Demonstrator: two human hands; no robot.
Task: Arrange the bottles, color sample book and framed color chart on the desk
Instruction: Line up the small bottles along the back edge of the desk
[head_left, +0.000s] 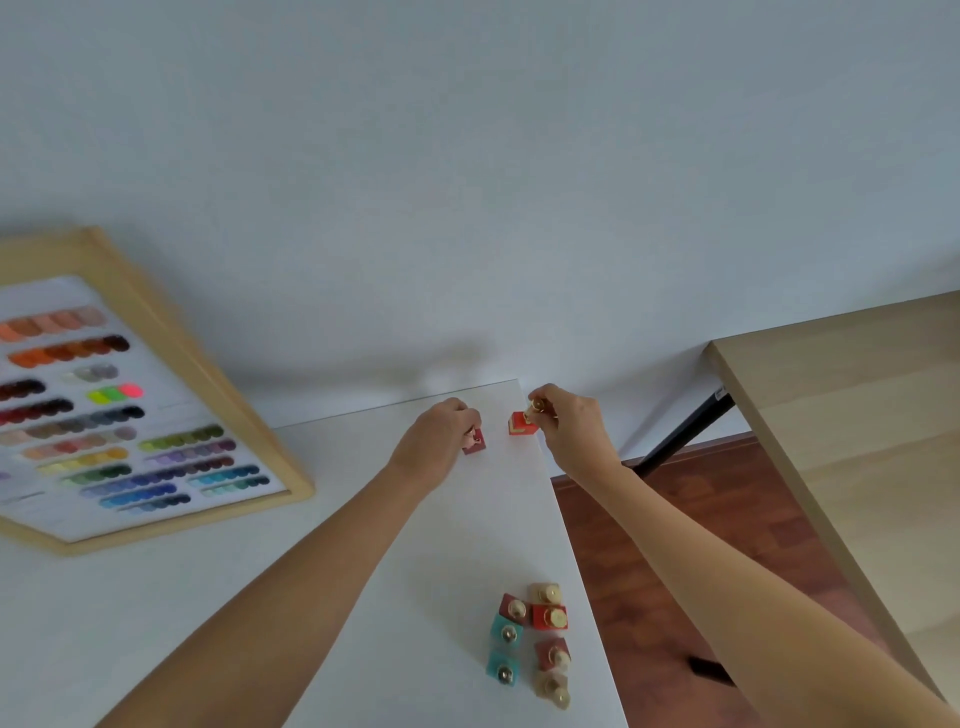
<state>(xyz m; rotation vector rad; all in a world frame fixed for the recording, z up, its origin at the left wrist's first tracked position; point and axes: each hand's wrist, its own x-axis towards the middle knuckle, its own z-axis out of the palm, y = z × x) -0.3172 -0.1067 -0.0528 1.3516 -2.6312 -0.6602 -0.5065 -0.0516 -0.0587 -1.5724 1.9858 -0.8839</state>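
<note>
My left hand (441, 441) grips the cap of a small dark red bottle (476, 443) standing on the white desk (363, 597) near its far right corner. Just to the right, my right hand (569, 431) pinches the gold cap of a bright red bottle (521, 423) at the desk's corner. A cluster of several small square bottles (532, 642), teal, red, maroon and beige, stands near the desk's right edge closer to me. The framed color chart (104, 405), in a light wood frame, leans against the wall at the left. No color sample book is in view.
A light wooden table (857, 415) with a black leg (685, 431) stands to the right across a gap of red-brown wood floor (701, 545). The white wall (467, 182) runs right behind the desk.
</note>
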